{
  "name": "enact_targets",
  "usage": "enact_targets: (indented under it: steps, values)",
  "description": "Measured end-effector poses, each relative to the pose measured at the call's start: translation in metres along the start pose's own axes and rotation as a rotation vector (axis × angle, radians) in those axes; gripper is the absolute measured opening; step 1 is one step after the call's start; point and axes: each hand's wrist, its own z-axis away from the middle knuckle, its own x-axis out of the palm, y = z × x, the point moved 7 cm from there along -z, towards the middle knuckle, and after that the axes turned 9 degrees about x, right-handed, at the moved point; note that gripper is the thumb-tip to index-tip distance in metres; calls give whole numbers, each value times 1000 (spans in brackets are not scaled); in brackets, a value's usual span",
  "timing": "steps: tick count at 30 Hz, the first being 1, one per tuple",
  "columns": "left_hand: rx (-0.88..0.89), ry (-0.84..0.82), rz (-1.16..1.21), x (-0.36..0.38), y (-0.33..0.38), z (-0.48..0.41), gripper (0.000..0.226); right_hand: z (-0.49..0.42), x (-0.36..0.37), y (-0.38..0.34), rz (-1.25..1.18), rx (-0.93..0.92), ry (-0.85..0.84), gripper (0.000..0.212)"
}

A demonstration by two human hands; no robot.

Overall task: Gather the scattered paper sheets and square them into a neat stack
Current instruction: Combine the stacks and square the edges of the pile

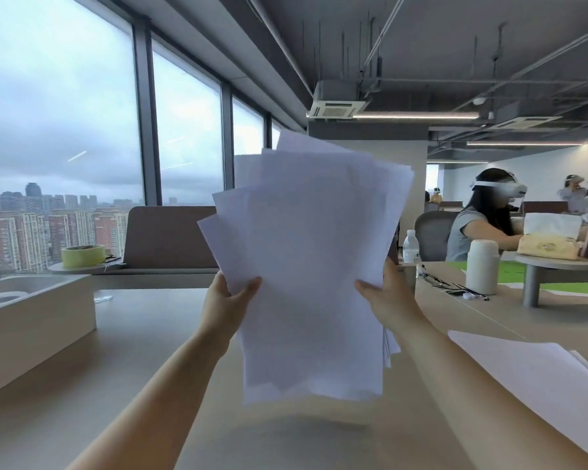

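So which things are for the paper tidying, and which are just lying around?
For the job: the fanned sheets gripped by the left hand and right hand; loose sheets on the table.
Just lying about: tape roll, water bottle, white flask, tissue pack.

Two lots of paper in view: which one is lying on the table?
The sheets at the near right, flat on the table, untouched. The fanned bundle is held upright off it between the left hand and right hand.
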Motion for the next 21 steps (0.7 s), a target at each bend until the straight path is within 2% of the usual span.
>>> enact_targets:
  steps: [4,9,12,16,19,21]
  values:
    - [-11,-10,-81,5,0,1,17,-5,7,7,63,16,13,45]
    - [30,27,20,11,11,-4,26,-4,9,-14,37,-70,49,39]
    - [82,-1,49,11,20,-4,35,-3,5,-21,7,-81,65,48]
    - [49,0,105,7,15,8,40,-2,-1,-1,-69,3,62,52]
    - [11,0,127,9,6,16,35,1,-2,12,-77,38,65,56]
    - [10,-1,115,11,2,17,23,3,-1,15,-104,50,66,43]
